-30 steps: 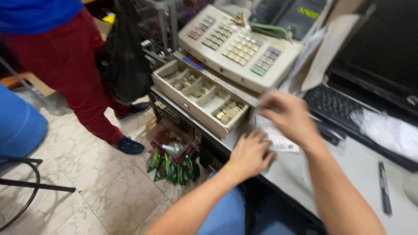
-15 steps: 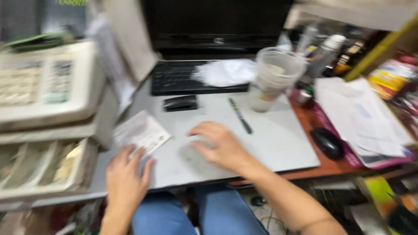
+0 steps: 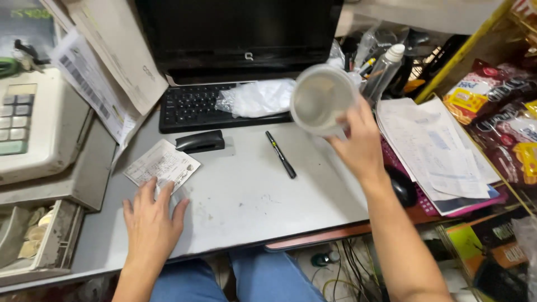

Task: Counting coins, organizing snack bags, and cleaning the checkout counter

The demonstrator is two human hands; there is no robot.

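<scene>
One plastic cup (image 3: 320, 99) tilted, gripped in right hand (image 3: 358, 142).

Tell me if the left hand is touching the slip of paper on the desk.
Touching. In the head view the left hand lies flat on the desk, its fingertips overlapping the near edge of the paper slip.
</scene>
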